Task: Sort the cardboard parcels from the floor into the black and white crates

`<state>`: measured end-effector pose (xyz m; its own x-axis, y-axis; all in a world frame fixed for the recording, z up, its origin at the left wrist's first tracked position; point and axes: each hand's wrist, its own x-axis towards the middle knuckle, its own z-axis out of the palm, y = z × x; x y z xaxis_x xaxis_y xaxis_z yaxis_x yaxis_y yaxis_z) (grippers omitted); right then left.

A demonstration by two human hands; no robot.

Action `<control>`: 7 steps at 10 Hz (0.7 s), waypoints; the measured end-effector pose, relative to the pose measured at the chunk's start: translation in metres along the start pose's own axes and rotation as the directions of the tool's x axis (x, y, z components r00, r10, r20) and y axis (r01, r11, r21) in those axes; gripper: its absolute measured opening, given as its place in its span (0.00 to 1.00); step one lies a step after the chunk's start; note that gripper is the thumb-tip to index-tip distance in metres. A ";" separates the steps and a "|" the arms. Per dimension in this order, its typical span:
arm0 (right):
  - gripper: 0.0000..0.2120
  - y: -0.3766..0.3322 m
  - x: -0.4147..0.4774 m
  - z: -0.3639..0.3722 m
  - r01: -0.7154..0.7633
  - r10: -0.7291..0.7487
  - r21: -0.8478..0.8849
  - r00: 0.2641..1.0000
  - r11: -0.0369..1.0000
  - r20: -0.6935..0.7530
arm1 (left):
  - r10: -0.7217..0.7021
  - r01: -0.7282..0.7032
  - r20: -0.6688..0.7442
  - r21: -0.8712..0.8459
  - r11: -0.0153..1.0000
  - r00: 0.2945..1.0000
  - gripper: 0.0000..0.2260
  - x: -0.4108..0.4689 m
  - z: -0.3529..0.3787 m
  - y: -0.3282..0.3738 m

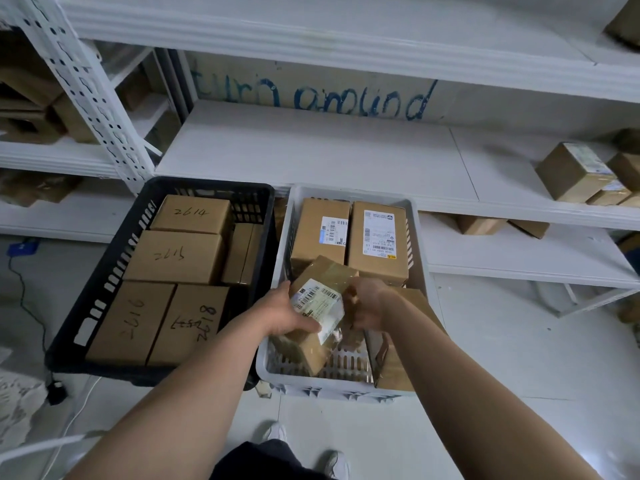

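A taped cardboard parcel (320,296) with a white barcode label hangs tilted over the near half of the white crate (273,368). My left hand (289,311) grips its left side and my right hand (367,306) grips its right side. Two labelled parcels (375,237) lie flat at the crate's far end, and another brown parcel (398,362) leans against its right wall. To the left, the black crate (114,258) holds several parcels (173,256) with handwritten numbers on top.
White metal shelving (311,157) runs behind both crates, with cardboard boxes (575,171) on its right end and more on the left. A black cable and plug (55,389) lie on the floor left of the black crate. My shoes (337,464) stand on pale floor.
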<state>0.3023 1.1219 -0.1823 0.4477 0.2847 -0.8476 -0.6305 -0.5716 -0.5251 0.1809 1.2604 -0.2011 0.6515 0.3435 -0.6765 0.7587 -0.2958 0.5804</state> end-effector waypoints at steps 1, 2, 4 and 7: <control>0.05 -0.011 -0.003 -0.011 0.218 -0.263 -0.393 0.963 0.893 -0.064 | -0.003 0.001 0.023 0.088 0.996 1.000 0.40 -0.001 -0.002 0.002; 0.19 -0.010 -0.013 -0.023 0.236 -0.312 -0.696 0.950 0.678 0.018 | 0.004 -0.006 0.012 0.131 0.991 1.000 0.46 -0.005 -0.005 0.006; 0.51 0.025 0.019 -0.057 -0.168 -0.191 -0.917 0.949 0.362 -0.250 | -0.004 0.020 -0.059 0.290 0.957 0.998 0.48 -0.009 0.004 0.015; 0.45 0.054 0.050 -0.086 -0.187 -0.188 -0.772 0.911 0.608 -0.368 | 0.011 0.034 -0.105 0.417 0.908 0.994 0.49 -0.023 0.009 0.029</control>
<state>0.3453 1.0386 -0.2462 0.7596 0.0834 -0.6450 0.0224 -0.9945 -0.1021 0.1876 1.2363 -0.1728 0.6559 0.4317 -0.6192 0.7111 -0.6285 0.3152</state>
